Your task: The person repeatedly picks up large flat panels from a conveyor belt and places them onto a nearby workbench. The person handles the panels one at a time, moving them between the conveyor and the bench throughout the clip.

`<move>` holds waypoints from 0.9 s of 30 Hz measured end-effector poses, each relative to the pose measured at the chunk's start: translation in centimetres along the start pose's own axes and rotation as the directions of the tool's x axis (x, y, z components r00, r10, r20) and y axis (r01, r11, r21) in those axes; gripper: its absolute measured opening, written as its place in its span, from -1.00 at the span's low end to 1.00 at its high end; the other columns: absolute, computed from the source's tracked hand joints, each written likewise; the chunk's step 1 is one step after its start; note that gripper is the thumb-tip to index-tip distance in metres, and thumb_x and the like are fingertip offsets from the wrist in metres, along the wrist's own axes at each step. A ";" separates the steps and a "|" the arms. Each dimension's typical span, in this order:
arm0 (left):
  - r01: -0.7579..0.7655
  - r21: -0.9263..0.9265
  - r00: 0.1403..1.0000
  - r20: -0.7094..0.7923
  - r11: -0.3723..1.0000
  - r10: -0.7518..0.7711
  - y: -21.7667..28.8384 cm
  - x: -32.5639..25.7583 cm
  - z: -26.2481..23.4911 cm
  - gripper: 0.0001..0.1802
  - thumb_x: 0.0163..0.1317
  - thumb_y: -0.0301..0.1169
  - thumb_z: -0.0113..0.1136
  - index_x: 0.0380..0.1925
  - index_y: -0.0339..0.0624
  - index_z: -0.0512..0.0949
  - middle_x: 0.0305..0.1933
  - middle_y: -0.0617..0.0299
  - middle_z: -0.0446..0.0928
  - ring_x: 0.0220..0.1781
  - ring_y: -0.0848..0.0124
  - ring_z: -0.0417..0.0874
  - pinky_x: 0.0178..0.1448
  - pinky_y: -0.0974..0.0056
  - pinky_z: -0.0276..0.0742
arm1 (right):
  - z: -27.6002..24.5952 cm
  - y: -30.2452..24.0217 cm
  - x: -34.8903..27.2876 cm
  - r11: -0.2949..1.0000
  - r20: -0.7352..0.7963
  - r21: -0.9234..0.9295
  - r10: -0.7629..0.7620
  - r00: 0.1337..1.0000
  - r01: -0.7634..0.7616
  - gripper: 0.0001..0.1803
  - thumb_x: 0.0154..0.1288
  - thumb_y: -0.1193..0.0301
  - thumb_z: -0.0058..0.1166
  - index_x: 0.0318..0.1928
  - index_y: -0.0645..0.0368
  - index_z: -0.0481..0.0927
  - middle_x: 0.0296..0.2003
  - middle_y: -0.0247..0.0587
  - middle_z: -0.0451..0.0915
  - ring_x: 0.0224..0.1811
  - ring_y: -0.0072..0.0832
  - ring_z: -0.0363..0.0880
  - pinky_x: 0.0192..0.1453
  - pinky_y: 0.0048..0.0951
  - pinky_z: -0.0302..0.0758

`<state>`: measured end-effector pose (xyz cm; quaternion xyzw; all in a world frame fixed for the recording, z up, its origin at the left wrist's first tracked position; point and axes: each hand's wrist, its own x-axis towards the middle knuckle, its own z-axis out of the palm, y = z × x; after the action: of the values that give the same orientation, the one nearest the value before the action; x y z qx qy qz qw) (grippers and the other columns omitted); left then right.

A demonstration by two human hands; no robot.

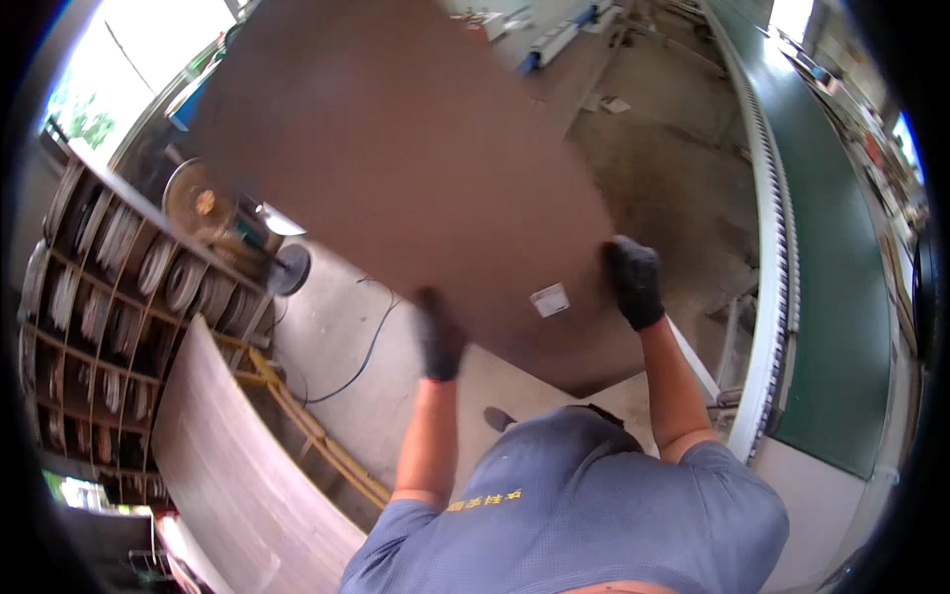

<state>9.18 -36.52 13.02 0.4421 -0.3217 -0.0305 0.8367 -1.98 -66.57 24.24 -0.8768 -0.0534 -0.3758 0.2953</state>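
Note:
A large flat brown board [396, 158] fills the middle of the head view, tilted and stretching away to the upper left. A small white label [550, 300] lies on its face near the near corner. My left hand [438, 335], in a dark glove, is closed on the board's left edge. On the opposite edge my right hand [633, 282], gloved alike, grips the board, its fingertips partly hidden. The board and my left hand are slightly smeared by motion.
A rack of coiled strips [109, 327] stands at the left, a wood-grain panel [242, 465] and yellow frame [312, 436] beside it. Near the rack is a round disc [289, 269]. A black cable [372, 348] crosses the floor. A long green conveyor [831, 317] runs along the right.

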 end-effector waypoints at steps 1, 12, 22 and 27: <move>0.081 -0.789 0.986 0.151 0.609 0.064 4.7 0.9 -3.5 -0.44 0.49 -0.12 -0.27 0.32 -0.25 0.13 0.40 0.13 0.15 0.37 0.27 0.15 0.47 0.18 -0.03 | 2.6 -0.8 0.9 0.998 0.105 0.018 -0.064 0.992 0.062 -0.67 0.36 0.22 -0.05 -0.42 0.20 0.56 -0.54 0.00 0.51 -0.47 -0.02 0.50 -0.38 -0.14 0.41; 0.821 0.570 0.542 -0.797 0.033 0.266 24.5 -33.0 -16.4 -0.51 0.40 -0.17 -0.23 0.23 -0.19 0.28 0.35 0.12 0.27 0.33 0.27 0.29 0.43 0.16 0.16 | 27.5 -15.9 8.8 0.906 0.878 0.359 -0.409 0.249 0.221 -0.26 0.28 -0.24 -0.28 -0.51 0.19 0.63 -0.46 0.11 0.57 -0.40 0.10 0.50 -0.26 -0.04 0.41; 0.411 -0.341 0.189 -0.875 -0.845 0.445 20.4 -43.8 -6.0 -0.53 0.39 -0.14 -0.22 0.18 -0.10 0.37 0.25 0.18 0.40 0.26 0.31 0.39 0.36 0.18 0.25 | 46.4 -23.9 4.5 0.803 0.800 0.569 -0.492 -0.343 0.175 -0.16 0.09 -0.39 -0.13 -0.35 0.24 0.70 -0.38 0.07 0.64 -0.29 -0.13 0.62 -0.15 -0.18 0.46; 0.326 -0.335 0.117 -0.914 -0.884 0.389 20.3 -43.9 -7.8 -0.53 0.40 -0.13 -0.24 0.19 -0.07 0.37 0.24 0.21 0.41 0.25 0.33 0.40 0.34 0.19 0.26 | 50.0 -21.5 4.3 0.803 0.811 0.579 -0.550 -0.199 0.141 -0.22 0.10 -0.32 -0.09 -0.31 0.22 0.70 -0.40 0.06 0.64 -0.29 -0.09 0.62 -0.14 -0.15 0.47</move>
<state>-25.88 -3.84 2.79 -0.8202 -0.4599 0.1719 0.2936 25.70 -21.61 10.33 -0.7554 -0.5447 0.3261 0.1623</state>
